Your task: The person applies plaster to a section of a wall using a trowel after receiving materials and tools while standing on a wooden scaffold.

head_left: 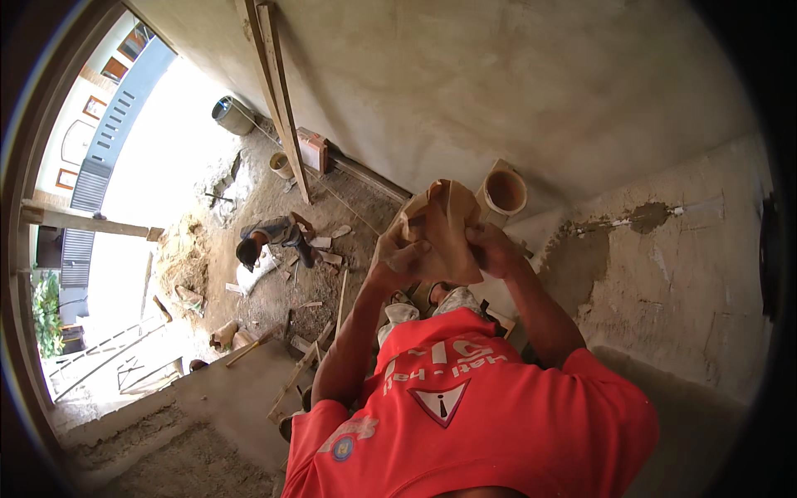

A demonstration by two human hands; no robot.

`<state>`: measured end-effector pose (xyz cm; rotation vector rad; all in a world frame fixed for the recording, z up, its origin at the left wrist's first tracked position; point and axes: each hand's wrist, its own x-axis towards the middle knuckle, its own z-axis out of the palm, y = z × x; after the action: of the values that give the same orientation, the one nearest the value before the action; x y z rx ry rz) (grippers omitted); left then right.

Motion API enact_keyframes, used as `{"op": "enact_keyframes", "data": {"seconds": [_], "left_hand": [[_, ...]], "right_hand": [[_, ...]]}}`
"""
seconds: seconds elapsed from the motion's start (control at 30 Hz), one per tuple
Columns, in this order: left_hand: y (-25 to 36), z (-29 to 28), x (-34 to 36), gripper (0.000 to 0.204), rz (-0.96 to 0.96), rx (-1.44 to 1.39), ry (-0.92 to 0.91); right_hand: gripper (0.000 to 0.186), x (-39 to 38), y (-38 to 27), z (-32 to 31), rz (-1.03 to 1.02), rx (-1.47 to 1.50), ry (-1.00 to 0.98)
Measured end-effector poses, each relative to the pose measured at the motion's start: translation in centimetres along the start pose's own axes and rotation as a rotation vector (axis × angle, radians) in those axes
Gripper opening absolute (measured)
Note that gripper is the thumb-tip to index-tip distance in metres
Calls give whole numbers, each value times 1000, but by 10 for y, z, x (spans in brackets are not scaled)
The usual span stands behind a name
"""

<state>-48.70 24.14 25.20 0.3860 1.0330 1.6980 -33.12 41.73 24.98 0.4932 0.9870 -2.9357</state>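
A crumpled sheet of brown paper (452, 228), torn and folded at its upper edge, is held up in front of my body. My left hand (397, 259) is closed on its left side, with the thumb lying over the near face. On the opposite edge, my right hand (496, 251) pinches the paper; some of those fingers are hidden behind it. Just beyond the right hand stands a pale bucket (504, 195) with a brownish inside, close to the wall.
Long wooden planks (278, 100) lean on the plastered wall (498, 83). A co-worker (278, 234) bends over the debris-strewn ground at left. Farther off stand a grey drum (233, 116) and a small bucket (281, 165). Loose boards (303, 378) lie near my left side.
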Motion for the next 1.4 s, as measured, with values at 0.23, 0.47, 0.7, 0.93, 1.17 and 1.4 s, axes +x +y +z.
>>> {"op": "enact_keyframes", "data": {"seconds": [0.23, 0.47, 0.7, 0.93, 1.17, 1.4], "left_hand": [[-16, -3, 25, 49, -60, -119, 162], [-35, -7, 50, 43, -111, -378, 101], [-37, 12, 54, 30, 220, 444, 244], [-30, 37, 58, 34, 199, 211, 119], [-35, 33, 67, 38, 29, 127, -163], [-40, 10, 64, 56, -226, 161, -302]], "right_hand": [[54, -25, -27, -37, -281, -636, 517], [54, -42, -56, -38, -324, -1188, 782], [49, -50, -82, -37, -320, -1338, 782], [42, -50, -98, -36, -477, -1460, 964], [50, -53, -114, -35, -472, -1125, 980], [54, -62, -131, -53, -527, -1299, 976]]}}
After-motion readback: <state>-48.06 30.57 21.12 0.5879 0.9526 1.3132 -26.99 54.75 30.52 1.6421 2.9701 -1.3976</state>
